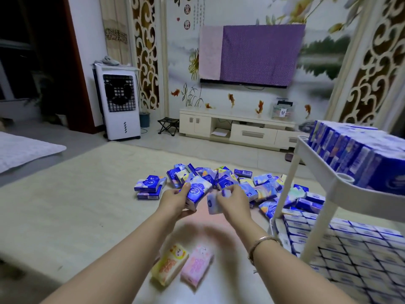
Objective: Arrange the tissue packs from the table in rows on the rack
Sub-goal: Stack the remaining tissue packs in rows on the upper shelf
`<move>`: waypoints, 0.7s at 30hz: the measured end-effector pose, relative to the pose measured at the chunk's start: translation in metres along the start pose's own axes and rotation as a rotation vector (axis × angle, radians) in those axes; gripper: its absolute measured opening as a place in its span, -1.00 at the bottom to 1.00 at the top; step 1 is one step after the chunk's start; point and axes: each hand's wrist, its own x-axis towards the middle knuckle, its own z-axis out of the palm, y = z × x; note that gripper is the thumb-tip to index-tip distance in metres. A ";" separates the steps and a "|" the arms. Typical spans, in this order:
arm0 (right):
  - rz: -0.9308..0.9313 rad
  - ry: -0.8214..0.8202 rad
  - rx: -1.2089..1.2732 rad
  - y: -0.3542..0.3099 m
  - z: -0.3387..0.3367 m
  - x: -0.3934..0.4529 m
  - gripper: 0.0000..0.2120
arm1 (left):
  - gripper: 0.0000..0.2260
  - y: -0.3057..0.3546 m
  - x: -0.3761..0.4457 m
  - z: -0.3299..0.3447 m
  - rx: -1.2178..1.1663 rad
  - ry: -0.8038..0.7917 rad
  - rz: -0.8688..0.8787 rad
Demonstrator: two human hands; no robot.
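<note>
A pile of blue tissue packs (247, 185) lies on the pale floor mat ahead of me. My left hand (175, 200) grips a small stack of blue packs (197, 193). Just to its right, my right hand (234, 202) pinches one blurred pale-blue pack (213, 205). Both hands hover above the mat, in front of the pile. The white rack (328, 185) stands at the right. Its upper shelf holds upright rows of blue packs (355, 152), and its lower shelf is filled with rows of packs (350, 244).
A yellow pack (169, 263) and a pink pack (197, 267) lie on the mat near me. A short stack of blue packs (150, 187) sits left of the pile. Farther back are a white air cooler (119, 102), a TV cabinet (236, 126) and a folding stool (168, 126).
</note>
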 end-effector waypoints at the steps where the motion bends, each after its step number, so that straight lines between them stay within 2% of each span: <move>1: 0.021 0.016 0.070 -0.012 -0.005 -0.005 -0.86 | -0.74 0.009 -0.009 0.001 -0.012 0.006 0.018; 5: 0.087 0.037 0.394 -0.068 -0.032 -0.032 -0.78 | -0.55 0.051 -0.054 0.006 0.057 0.018 0.122; 8: 0.102 -0.007 0.601 -0.112 -0.061 -0.051 -0.78 | -0.56 0.081 -0.098 0.015 0.117 0.007 0.251; 12: 0.002 0.007 0.674 -0.158 -0.111 -0.074 -0.76 | -0.68 0.122 -0.167 0.037 0.110 -0.068 0.370; 15: -0.110 0.003 0.651 -0.177 -0.158 -0.093 -0.90 | -0.72 0.145 -0.214 0.054 0.120 -0.164 0.438; 18: -0.236 -0.038 0.639 -0.187 -0.199 -0.104 -0.65 | -0.74 0.159 -0.257 0.075 0.137 -0.271 0.499; 21: -0.262 -0.041 0.738 -0.186 -0.239 -0.116 -0.58 | -0.72 0.167 -0.282 0.099 0.164 -0.339 0.527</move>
